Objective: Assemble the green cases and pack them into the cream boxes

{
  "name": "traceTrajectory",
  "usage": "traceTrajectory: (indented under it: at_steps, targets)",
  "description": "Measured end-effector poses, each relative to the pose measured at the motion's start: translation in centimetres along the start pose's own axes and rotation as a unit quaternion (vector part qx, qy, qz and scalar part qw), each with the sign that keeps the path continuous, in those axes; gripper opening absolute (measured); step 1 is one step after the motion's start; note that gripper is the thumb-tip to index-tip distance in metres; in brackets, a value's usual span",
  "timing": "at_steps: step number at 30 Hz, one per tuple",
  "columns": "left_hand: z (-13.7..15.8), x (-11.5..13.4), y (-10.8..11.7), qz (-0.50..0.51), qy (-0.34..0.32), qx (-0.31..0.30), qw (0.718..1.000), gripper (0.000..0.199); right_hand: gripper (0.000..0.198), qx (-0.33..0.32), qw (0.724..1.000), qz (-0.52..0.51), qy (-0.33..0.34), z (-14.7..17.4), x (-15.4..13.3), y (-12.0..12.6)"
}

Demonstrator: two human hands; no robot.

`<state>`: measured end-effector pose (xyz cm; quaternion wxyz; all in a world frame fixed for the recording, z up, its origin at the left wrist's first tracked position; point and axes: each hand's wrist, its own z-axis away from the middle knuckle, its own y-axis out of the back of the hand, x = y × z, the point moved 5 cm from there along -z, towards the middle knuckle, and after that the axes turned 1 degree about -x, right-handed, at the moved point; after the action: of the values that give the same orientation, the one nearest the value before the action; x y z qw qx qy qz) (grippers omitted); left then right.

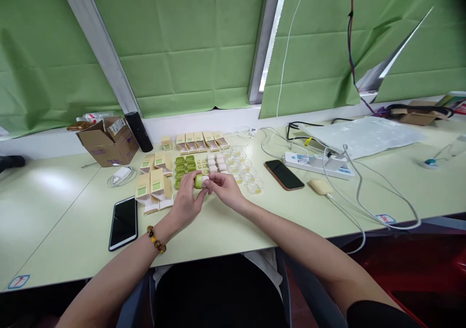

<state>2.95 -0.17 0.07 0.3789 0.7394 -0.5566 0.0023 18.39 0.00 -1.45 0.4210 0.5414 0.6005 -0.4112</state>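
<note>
My left hand (187,198) has its fingers closed round a small green case (198,181), held just above the table's front half. My right hand (226,190) pinches a pale pinkish-white piece (205,179) against the case's right side. Whether the piece sits inside the case or only touches it, I cannot tell. Behind my hands stand rows of open green cases (180,167), small yellowish pieces (201,164), pinkish-white pieces (211,162) and clear plastic cups (250,177), some with yellow marks inside. My fingers hide part of these rows.
Open cream cartons (157,187) stand left of and behind the rows. Phones lie at left (124,221) and right (284,174). A power strip (318,165) with trailing white cables (358,192) is at right. At back left are a cardboard box (109,143) and a black cylinder (139,132).
</note>
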Motion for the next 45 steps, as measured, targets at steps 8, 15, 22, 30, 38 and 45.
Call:
traceTrajectory:
  at_steps: [8,15,22,30,38,45]
  targets:
    - [-0.3,-2.0,-0.4,0.247,0.179,-0.019,0.952,0.06,0.044,0.032,0.92,0.316,0.229,1.4,-3.5,1.1]
    - [-0.4,-1.9,-1.1,0.355,0.212,-0.068,0.908,0.062,0.039,0.005,0.786,0.466,0.405,2.8,-3.7,0.1]
    - [-0.3,-1.6,-1.7,0.367,0.198,-0.097,0.904,0.062,0.032,0.007,0.79,0.459,0.406,2.6,-3.1,-0.1]
    - [0.0,-1.7,-2.1,0.368,0.213,-0.111,0.898,0.058,0.026,0.012,0.761,0.511,0.4,2.6,-2.4,-0.3]
    - [0.1,-1.1,-2.0,0.382,0.195,-0.057,0.901,0.056,0.026,0.03,0.746,0.519,0.416,2.9,-2.7,-0.8]
    - [0.2,-0.5,-1.5,0.336,0.191,-0.054,0.921,0.058,0.034,0.025,0.757,0.51,0.408,3.1,-2.1,-0.7]
